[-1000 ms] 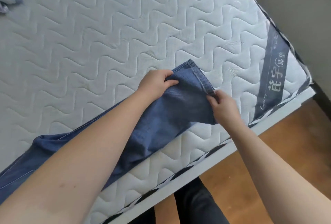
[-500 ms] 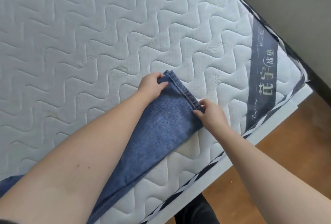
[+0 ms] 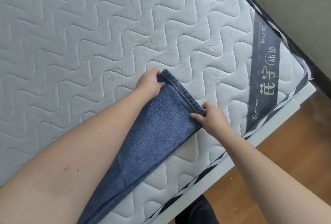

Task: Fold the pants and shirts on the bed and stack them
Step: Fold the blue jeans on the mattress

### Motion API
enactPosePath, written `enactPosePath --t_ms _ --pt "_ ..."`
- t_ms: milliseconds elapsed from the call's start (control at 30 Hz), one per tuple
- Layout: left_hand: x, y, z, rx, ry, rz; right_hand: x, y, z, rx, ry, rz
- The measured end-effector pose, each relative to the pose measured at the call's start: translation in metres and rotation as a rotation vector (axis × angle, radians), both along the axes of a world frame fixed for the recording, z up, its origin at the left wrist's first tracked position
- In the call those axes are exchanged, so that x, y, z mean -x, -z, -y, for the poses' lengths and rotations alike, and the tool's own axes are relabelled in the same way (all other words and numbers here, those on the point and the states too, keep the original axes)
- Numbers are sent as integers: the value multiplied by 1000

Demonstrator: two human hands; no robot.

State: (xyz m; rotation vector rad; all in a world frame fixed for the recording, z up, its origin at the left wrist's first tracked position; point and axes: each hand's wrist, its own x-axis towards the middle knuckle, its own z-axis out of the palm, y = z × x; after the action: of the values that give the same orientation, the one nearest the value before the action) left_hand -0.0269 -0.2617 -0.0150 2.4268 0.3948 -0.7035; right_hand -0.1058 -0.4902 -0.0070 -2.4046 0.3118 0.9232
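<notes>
A person's left hand (image 3: 149, 84) pinches the far corner of the hem of a pair of blue denim jeans (image 3: 152, 134), thumb on top and fingers curled under the cloth, at about ten o'clock from the leg's middle. The jeans lie lengthwise on a white quilted mattress (image 3: 71, 44), the leg running from the six o'clock edge of the view, where the rest passes out of sight, up toward one o'clock. The stitched hem (image 3: 182, 92) lies across the mattress between the two hands. At three o'clock from the leg, the right hand (image 3: 212, 118) holds the near hem corner, its grip a pinch of thumb and curled fingers over the seam. A dark blue brand label (image 3: 263, 80) crosses the mattress corner further right, above a brown wooden floor (image 3: 286, 170). The denim looks moderately heavy and soft but firm enough to keep a crease, with little slip on the quilting; the doubled hem corners seem the soundest places to hold, keeping the leg edges aligned for a fold.
</notes>
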Motion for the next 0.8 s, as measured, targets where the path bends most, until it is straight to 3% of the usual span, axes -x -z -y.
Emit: enactPosePath --t_ms 100,267,467,600,800 --pt "-8 -1 10 118 -2 49 0 0 11 -30 131 59" --pt "-22 16 33 107 -13 80 1 13 17 -50 282 106" --pt "-3 23 37 -98 81 243 16 5 3 237 140 357" --pt "41 2 16 -61 64 402 38 -9 -20 165 60 526" --pt "167 -11 -49 -107 -42 361 91 -8 -98 7 -231 534"
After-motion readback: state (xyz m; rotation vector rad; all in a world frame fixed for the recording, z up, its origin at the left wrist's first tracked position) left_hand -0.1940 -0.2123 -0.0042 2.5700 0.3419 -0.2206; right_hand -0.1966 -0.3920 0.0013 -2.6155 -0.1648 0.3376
